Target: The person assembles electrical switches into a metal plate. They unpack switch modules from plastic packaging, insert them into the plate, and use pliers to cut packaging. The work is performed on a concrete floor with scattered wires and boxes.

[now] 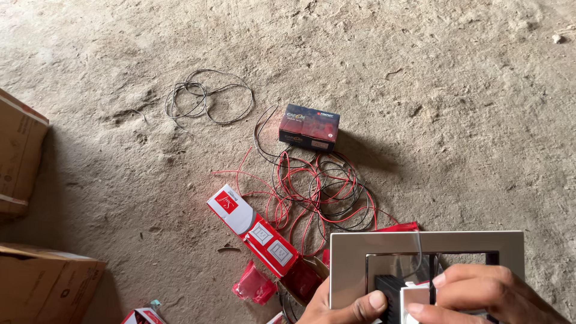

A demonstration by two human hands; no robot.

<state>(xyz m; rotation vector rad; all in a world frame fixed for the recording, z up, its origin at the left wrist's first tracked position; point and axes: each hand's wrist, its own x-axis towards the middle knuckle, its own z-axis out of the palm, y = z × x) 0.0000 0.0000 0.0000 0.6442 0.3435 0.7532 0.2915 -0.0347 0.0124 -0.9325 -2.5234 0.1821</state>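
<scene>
A small dark box with a red and blue printed top is sitting on the dusty concrete floor, upper centre. Below and left of it, a long red-and-white carton with two square switch pictures is lying diagonally, one end open. A crumpled red wrapper is lying just beside that carton, and a second red-and-white pack is showing at the bottom edge. Two brown cardboard boxes are standing at the left edge, one above the other.

The silver rectangular switch plate is being held at the lower right, its central opening showing a dark frame inside. The left hand is gripping the plate's lower edge, thumb pressing on the front. The right hand is pinching a small white switch module at the plate's opening.

A tangle of red and black wires is sprawling between the dark box and the plate, partly running under the plate. A separate loop of thin black wire is lying well apart, upper left.
</scene>
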